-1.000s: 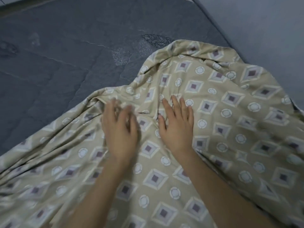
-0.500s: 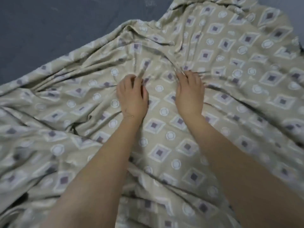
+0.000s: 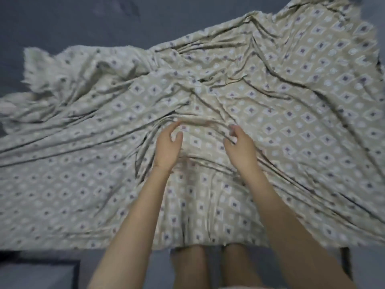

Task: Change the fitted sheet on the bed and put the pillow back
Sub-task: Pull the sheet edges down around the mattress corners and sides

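Far left, dark grey mattress shows bare past the sheet's rumpled corner. The beige diamond-print fitted sheet lies creased across the bed, near edge hanging over the side. Left hand is loosely curved, fingertips at a raised fold; grip cannot be told through blur. Right hand is just beside it with curled fingers, grip equally unclear.

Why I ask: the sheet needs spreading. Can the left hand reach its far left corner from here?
Probably not from this stance. The left hand is over the middle of the sheet, while that corner lies far off across the mattress. Nothing covers it, so a lean or sidestep should do.
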`<state>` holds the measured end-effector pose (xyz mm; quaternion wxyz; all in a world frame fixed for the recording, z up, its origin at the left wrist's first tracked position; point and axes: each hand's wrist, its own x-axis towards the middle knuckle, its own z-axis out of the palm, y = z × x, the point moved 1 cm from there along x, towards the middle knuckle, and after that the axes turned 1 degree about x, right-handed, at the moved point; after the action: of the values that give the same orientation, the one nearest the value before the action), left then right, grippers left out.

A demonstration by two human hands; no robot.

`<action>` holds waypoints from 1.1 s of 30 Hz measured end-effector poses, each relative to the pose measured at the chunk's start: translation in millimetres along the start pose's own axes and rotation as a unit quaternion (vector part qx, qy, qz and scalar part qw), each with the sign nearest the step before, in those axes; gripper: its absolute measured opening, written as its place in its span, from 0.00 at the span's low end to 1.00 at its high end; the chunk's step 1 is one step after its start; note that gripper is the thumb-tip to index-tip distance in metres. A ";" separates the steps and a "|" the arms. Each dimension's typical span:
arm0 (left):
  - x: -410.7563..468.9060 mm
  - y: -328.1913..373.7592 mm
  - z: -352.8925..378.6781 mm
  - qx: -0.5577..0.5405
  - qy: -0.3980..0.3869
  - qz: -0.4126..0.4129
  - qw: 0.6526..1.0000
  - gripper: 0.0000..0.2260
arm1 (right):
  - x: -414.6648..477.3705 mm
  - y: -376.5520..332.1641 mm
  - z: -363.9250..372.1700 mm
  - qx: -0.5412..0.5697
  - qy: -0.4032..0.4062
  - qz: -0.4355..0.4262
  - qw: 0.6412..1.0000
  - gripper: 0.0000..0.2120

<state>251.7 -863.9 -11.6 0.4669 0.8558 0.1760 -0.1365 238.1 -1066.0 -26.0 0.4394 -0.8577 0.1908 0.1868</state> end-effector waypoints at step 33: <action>-292.7 -282.7 -509.3 -0.183 0.163 -0.128 0.961 0.14 | -385.2 -310.8 354.7 -0.017 -0.145 -0.144 0.979 0.19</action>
<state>-97.9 -341.4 160.8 0.5588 0.7371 0.3795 -0.0189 6.4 -542.4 181.2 0.4700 -0.8471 -0.0036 0.2478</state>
